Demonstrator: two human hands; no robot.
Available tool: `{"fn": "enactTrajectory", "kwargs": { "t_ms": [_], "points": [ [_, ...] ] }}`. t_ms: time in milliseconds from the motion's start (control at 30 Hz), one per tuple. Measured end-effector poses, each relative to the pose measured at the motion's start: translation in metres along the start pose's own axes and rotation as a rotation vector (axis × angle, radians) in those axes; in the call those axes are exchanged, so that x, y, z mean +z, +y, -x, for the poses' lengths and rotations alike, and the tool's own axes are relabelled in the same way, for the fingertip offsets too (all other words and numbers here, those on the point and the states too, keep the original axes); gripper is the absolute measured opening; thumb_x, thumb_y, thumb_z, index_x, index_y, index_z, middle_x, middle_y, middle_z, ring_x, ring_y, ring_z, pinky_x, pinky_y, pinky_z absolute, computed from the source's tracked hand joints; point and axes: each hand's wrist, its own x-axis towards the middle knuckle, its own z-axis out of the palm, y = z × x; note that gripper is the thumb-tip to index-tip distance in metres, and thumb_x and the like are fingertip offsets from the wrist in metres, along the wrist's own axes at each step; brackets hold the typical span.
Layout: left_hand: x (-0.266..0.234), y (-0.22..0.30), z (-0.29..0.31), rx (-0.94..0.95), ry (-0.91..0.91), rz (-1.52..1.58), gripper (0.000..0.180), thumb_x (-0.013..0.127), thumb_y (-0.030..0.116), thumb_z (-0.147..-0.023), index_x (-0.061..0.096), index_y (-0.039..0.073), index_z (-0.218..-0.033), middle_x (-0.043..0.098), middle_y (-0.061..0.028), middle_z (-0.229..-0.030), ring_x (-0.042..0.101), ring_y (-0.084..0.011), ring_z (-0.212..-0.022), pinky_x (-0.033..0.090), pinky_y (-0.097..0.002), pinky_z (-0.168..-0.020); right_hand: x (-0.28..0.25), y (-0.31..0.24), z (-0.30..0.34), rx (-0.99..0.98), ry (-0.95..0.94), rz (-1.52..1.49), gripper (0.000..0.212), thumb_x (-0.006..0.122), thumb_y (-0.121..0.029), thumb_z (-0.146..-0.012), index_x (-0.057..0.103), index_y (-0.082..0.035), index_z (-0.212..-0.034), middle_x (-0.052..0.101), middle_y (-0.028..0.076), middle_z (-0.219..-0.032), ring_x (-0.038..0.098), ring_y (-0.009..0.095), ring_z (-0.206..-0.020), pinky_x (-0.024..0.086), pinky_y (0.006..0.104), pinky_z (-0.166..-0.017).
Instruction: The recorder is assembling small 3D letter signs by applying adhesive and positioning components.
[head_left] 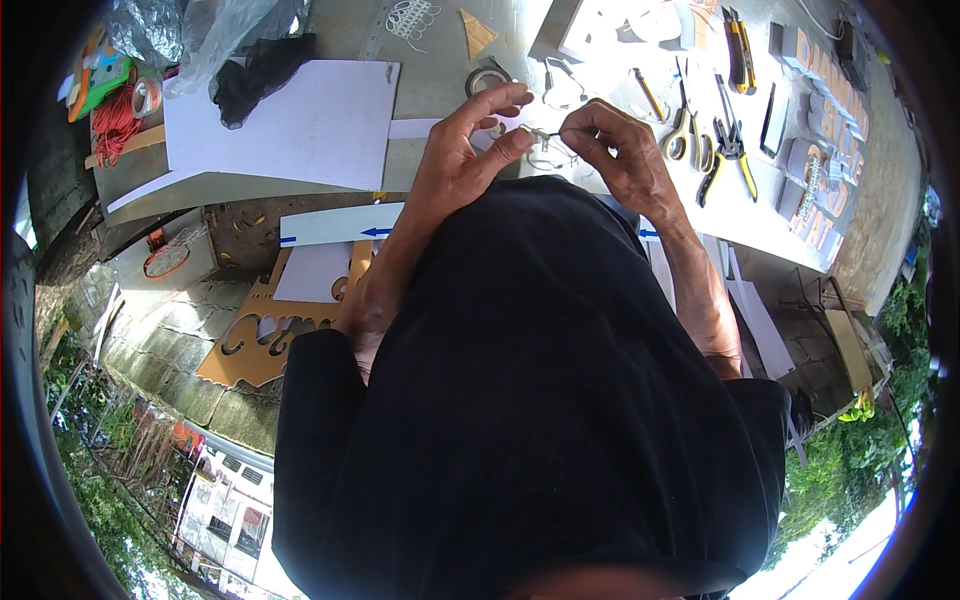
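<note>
A small thin piece (548,134), partly dark and partly pale, sits between the two hands, above the surface (440,70) and just in from its near edge; its exact shape is too small to tell. Grey surface shows in a gap ahead of the left wrist, between a large white sheet (280,125) and a tape roll (485,88). To the right, the room narrows: a yellow pencil-like tool (650,93), scissors (676,148) and yellow-and-black pliers (735,149) lie near the right hand. The near edge runs close in front of the dark-clothed torso, with both forearms reaching over it.

The right hand (628,160) has its thumb and index finger closed together on the dark end of the piece, other fingers curled. The left hand (460,150) is partly open, index finger raised well apart from the thumb; the thumb tip is at the pale end, but whether it grips there I cannot tell.

Farther out, a utility knife (740,50) and pale cut-out blocks (832,125) lie to the right, with black fabric (255,80) and red cord (115,125) to the left.
</note>
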Motion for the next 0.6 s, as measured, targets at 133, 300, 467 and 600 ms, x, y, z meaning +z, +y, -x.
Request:
{"fn": "enactTrajectory", "kwargs": {
  "t_ms": [133,300,467,600],
  "points": [
    [-0.015,-0.031,0.002,-0.192,0.224,0.113,0.029,0.072,0.012,-0.093,0.067,-0.002,-0.118,0.072,-0.0099,-0.110,0.065,-0.0159,-0.104,0.052,-0.0298,-0.092,-0.019,0.008,-0.013,0.220,-0.025,-0.063,0.017,0.065,-0.020,-0.097,0.069,-0.004,-0.100,0.069,0.005,-0.083,0.061,0.013,-0.070,0.051,0.0320,-0.067],
    [-0.026,-0.069,0.010,-0.264,0.226,-0.200,0.023,0.075,0.007,-0.086,0.072,0.000,-0.108,0.075,-0.0100,-0.097,0.070,-0.0138,-0.081,0.055,-0.0282,-0.074,-0.029,0.048,-0.032,0.103,0.004,0.230,0.020,0.066,-0.022,-0.098,0.070,-0.004,-0.106,0.071,0.009,-0.090,0.065,0.018,-0.075,0.054,0.0336,-0.071],
    [-0.018,-0.091,0.017,-0.184,0.098,-0.410,0.037,0.080,0.011,-0.080,0.069,0.001,-0.114,0.072,-0.0137,-0.099,0.071,-0.0198,-0.081,0.057,-0.0328,-0.074,-0.022,0.068,-0.032,0.007,0.425,0.432,0.025,0.063,-0.017,-0.097,0.067,-0.003,-0.116,0.068,0.015,-0.110,0.068,0.033,-0.095,0.054,0.0408,-0.081],
    [-0.015,-0.085,0.008,-0.187,0.048,-0.475,0.037,0.081,0.011,-0.079,0.068,0.000,-0.113,0.072,-0.0146,-0.099,0.071,-0.0200,-0.081,0.057,-0.0334,-0.071,-0.012,0.048,-0.006,0.010,0.663,0.397,0.019,0.066,-0.008,-0.091,0.067,-0.002,-0.110,0.066,0.014,-0.101,0.067,0.033,-0.088,0.053,0.0417,-0.079]
  ]
}}
